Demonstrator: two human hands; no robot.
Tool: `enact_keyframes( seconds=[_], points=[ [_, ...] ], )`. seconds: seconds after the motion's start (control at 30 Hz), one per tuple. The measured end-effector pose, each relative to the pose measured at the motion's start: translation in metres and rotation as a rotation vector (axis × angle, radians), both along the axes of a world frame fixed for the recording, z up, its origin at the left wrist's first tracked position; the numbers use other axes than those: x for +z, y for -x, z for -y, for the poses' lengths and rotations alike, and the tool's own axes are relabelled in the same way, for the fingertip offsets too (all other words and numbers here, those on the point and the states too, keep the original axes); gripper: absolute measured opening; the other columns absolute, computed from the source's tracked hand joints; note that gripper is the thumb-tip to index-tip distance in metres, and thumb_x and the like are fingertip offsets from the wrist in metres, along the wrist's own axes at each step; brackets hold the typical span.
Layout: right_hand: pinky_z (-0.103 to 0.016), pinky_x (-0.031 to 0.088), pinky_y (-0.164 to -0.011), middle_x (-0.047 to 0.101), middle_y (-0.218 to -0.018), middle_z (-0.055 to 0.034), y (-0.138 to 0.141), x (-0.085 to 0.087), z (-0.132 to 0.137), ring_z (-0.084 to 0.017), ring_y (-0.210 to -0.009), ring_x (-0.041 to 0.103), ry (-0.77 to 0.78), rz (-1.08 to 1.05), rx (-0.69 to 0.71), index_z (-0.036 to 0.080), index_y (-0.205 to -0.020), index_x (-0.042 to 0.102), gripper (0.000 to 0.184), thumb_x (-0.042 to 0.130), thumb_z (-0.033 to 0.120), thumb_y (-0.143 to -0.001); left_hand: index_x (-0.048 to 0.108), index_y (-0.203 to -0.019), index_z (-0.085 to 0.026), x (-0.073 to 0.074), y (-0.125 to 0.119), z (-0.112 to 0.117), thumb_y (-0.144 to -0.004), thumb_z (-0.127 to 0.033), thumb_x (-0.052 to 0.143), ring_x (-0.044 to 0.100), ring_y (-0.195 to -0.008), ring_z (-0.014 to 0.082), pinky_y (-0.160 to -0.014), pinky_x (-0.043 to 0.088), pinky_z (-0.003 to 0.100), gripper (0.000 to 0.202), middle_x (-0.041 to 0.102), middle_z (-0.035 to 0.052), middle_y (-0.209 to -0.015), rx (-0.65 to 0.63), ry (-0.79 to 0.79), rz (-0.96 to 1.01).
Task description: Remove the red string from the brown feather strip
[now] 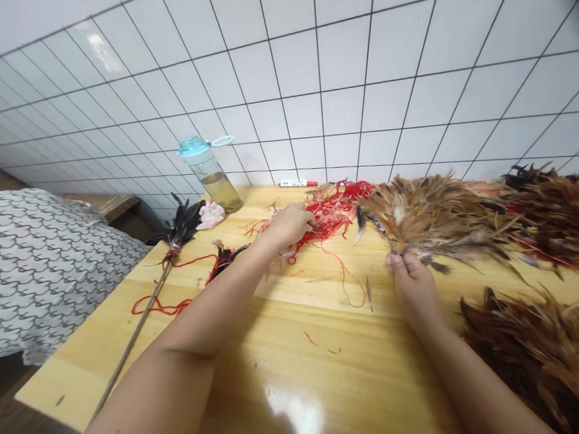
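My left hand (293, 225) reaches over a tangle of red string (334, 212) near the wall, its fingers closed at the string's edge. Their tips are partly hidden. In my right hand (414, 286), thumb and fingers pinch the base of a bunch of brown feathers (419, 213), which fans out to the right along the table. To the left lies a thin stick (138, 332) with black feathers (182, 222) tied to its end by red string. A loose red strand curls between the two hands.
A bottle with a blue lid (211, 176) stands at the back left, beside crumpled tissue (211, 214). A marker (297, 183) lies against the tiled wall. More feather bunches (545, 350) cover the right side. Patterned cloth (48, 269) sits beyond the table's left edge.
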State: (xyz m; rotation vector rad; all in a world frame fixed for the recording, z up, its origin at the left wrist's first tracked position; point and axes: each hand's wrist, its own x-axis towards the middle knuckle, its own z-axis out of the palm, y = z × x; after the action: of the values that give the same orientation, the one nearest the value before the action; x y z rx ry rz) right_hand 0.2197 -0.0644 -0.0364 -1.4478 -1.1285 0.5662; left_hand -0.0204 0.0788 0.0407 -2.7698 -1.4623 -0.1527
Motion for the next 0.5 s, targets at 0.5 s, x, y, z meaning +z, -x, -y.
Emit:
enact_keyframes(
  seconds=[0.5],
  points=[
    [-0.032,0.04,-0.065,0.056,-0.067,-0.0029,0.004,0.006,0.001,-0.018,-0.066,0.05,0.05,-0.016,0.01,0.02,-0.069,0.055,0.037,0.046,0.054,-0.08,0.064,-0.065,-0.017,0.107,0.011,0.027,-0.072,-0.014,0.052,0.051,-0.065,0.0132,-0.061,0.034,0.025,0.014,0.062,0.0038,-0.075,-0.01,0.018,-0.148]
  ],
)
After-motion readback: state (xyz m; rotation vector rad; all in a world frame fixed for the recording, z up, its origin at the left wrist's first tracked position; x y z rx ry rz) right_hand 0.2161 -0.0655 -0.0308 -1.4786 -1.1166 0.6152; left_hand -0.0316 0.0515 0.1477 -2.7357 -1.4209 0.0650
